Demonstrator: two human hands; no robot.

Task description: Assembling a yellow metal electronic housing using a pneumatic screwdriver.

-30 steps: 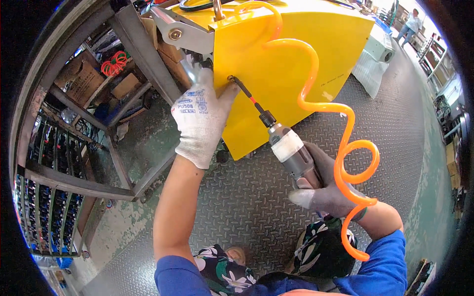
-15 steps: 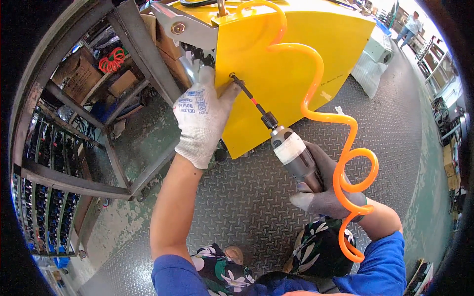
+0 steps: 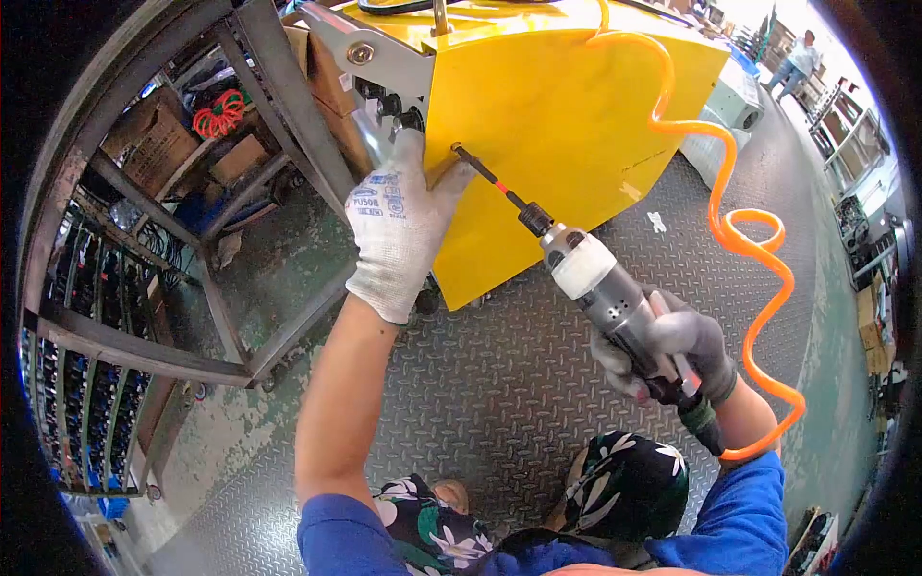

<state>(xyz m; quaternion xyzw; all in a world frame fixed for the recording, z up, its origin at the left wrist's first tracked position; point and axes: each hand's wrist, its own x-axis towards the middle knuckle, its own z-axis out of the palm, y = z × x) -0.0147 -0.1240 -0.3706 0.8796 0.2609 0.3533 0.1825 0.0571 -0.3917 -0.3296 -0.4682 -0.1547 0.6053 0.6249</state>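
Observation:
My right hand [image 3: 693, 338], in a grey-coated glove, is wrapped round a dark pneumatic screwdriver [image 3: 615, 305] with a white band. Its long bit [image 3: 501, 185], marked with red, slants up to a small screw or hole [image 3: 456, 147] in the yellow panel [image 3: 557, 125]; the contact is too small to tell exactly. My left hand [image 3: 399, 216], in a white knit glove, clasps the panel's left edge. The thumb lies on the front face just under the bit's tip, and the fingertips are partly hidden beside a grey metal bracket [image 3: 379, 60].
An orange coiled air hose [image 3: 735, 240] loops on the right from the screwdriver to the panel's top. A steel frame rack [image 3: 144, 346] stands at left, with cardboard boxes [image 3: 154, 139]. Below lies a diamond-plate floor [image 3: 480, 384]. Another person [image 3: 797, 62] is far off at right.
My right hand has shifted its hold on the screwdriver, whose body has swung into fuller view, tail toward the lower right. The hose has swung right. My left hand has barely moved.

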